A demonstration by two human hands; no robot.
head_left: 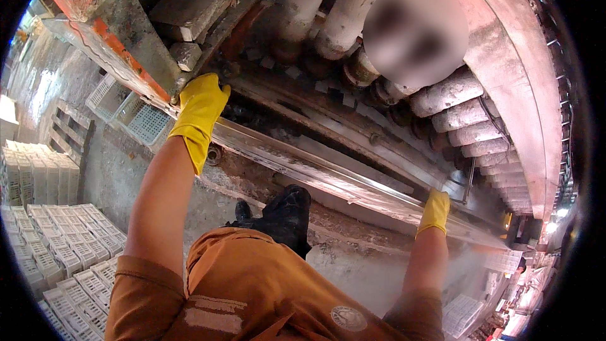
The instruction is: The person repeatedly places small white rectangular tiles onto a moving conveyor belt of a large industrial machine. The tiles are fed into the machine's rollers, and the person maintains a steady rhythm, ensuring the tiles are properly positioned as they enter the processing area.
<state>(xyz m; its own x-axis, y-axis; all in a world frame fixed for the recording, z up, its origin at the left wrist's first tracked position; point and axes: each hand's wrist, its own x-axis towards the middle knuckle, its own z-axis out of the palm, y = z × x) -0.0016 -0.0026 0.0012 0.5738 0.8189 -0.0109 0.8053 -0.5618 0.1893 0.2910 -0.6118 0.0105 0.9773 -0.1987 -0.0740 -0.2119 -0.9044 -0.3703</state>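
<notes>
A long, thin metal rail (pixel 328 180) runs slantwise along the front of a large machine, between my two hands. My left hand (pixel 201 104), in a yellow rubber glove, is closed over its left end beside an orange-edged post (pixel 129 50). Farther along to the right, my right hand (pixel 434 211), also in a yellow glove, bends its fingers over the rail's edge; the fingertips are hidden. Behind the rail lies a dark, wet trough (pixel 303 110) with small pale tile-like pieces in it. A row of thick, dirty cylinders (pixel 445 95) stands above the trough.
White plastic crates (pixel 69 240) are stacked at the lower left. Slotted baskets (pixel 142 120) and a wooden pallet (pixel 68 127) lie beyond my left arm. A white crate (pixel 464 312) sits at the lower right. The pinkish machine housing (pixel 517 88) curves overhead. My dark boot (pixel 287 208) stands near the machine's base.
</notes>
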